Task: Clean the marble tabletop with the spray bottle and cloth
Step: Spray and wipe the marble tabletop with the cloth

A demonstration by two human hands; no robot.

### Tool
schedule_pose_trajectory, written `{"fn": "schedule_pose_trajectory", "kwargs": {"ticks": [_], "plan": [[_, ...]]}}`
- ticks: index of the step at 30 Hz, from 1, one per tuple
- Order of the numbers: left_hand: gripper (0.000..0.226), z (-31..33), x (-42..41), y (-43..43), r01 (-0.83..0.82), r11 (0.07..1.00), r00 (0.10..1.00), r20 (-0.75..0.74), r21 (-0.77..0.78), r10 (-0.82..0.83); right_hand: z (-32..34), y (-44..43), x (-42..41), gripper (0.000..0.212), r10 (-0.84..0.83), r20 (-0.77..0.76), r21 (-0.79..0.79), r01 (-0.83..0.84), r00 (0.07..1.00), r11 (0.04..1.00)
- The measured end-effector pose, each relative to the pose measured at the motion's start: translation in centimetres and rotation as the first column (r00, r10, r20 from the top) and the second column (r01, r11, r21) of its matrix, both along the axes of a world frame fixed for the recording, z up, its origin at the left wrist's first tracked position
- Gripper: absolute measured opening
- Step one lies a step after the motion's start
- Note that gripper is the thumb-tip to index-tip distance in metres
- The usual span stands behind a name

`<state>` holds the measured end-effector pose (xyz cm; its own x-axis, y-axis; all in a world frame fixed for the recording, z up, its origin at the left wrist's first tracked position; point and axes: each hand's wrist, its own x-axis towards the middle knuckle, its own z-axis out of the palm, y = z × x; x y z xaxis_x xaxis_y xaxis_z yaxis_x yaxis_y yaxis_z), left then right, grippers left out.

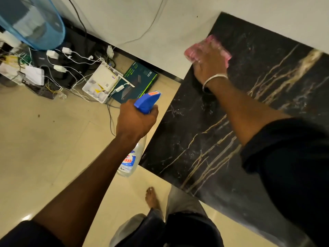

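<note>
The left grip is closed tight around the neck of the spray bottle, fingers wrapped under its blue trigger head, whose orange-tipped nozzle points away from the person. The clear, labelled body of the bottle hangs below the wrist, over the floor and just beside the near left edge of the table, not resting on anything. The right grip lies palm down on the pink cloth, fingers stretched forward over it rather than curled, as far as the blur allows; it presses the cloth flat against the table at the far left corner, close to the white wall. A thin metal bangle sits on that wrist, and a dark sleeve covers the upper arm. The table is black marble with gold and white veins, and faint pale smears show on its surface. On the beige tiled floor to the left lie a dark green box, a white tray of devices and tangled white cables, beside a blue water jug. A bare foot stands near the table.
</note>
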<state>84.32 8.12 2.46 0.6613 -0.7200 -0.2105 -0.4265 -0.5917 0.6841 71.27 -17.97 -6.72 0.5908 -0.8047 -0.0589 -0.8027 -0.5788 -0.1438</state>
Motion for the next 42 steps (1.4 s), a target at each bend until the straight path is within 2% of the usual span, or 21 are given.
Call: {"fn": "schedule_pose_trajectory", "kwargs": {"ticks": [8,13,16,20,26,32,34,37,38,39,40,42], "plan": [[0.028,1.0,-0.4,9.6,0.029,0.998,0.999,0.02,-0.062,-0.028,0.6,24.3,0.7,0.055,0.082,0.056,0.048,-0.085,0.995,0.995],[0.028,0.7,-1.0,15.4,0.075,0.995,0.997,0.041,-0.069,-0.072,0.5,34.6,0.3,0.051,0.068,0.099,0.073,-0.075,0.993,0.994],[0.029,-0.1,-2.2,18.0,0.116,0.991,0.993,0.006,-0.068,-0.116,0.4,37.9,-0.7,0.046,0.026,0.141,0.083,-0.038,0.99,0.996],[0.031,-0.5,-4.3,19.9,0.166,0.983,0.986,-0.014,-0.077,-0.167,0.2,40.0,-3.9,0.046,-0.042,0.105,0.06,0.036,0.994,0.998],[0.032,-0.6,-7.6,20.3,0.252,0.966,0.963,-0.08,-0.054,-0.256,0.0,41.2,-15.2,0.053,-0.297,0.069,-0.006,0.298,0.952,0.955],[0.036,-1.3,-9.0,19.3,0.355,0.933,0.929,-0.086,-0.053,-0.359,0.0,41.4,-23.5,0.053,-0.567,0.052,-0.066,0.57,0.822,0.819],[0.034,-1.2,-8.8,19.0,0.367,0.928,0.925,-0.081,-0.068,-0.372,-0.1,41.5,-22.8,0.054,-0.709,0.057,-0.069,0.711,0.703,0.699],[0.035,-0.9,-7.7,19.1,0.358,0.929,0.93,-0.048,-0.097,-0.364,-0.1,40.9,-17.8,0.056,-0.901,0.095,0.001,0.905,0.423,0.425],[0.035,-0.8,-7.2,19.2,0.347,0.933,0.935,-0.039,-0.093,-0.352,0.0,40.7,-15.7,0.057,-0.916,0.109,0.027,0.92,0.386,0.391],[0.035,-0.8,-6.6,19.4,0.336,0.938,0.94,-0.033,-0.086,-0.34,0.2,40.6,-13.8,0.057,-0.907,0.116,0.038,0.911,0.404,0.411],[0.034,-0.8,-6.1,19.5,0.324,0.943,0.945,-0.032,-0.076,-0.327,0.2,40.6,-12.0,0.057,-0.878,0.115,0.038,0.881,0.464,0.471],[0.03,-0.7,-5.0,19.9,0.298,0.953,0.954,-0.017,-0.054,-0.3,0.2,40.8,-8.3,0.056,-0.769,0.11,0.045,0.769,0.63,0.637]]}}
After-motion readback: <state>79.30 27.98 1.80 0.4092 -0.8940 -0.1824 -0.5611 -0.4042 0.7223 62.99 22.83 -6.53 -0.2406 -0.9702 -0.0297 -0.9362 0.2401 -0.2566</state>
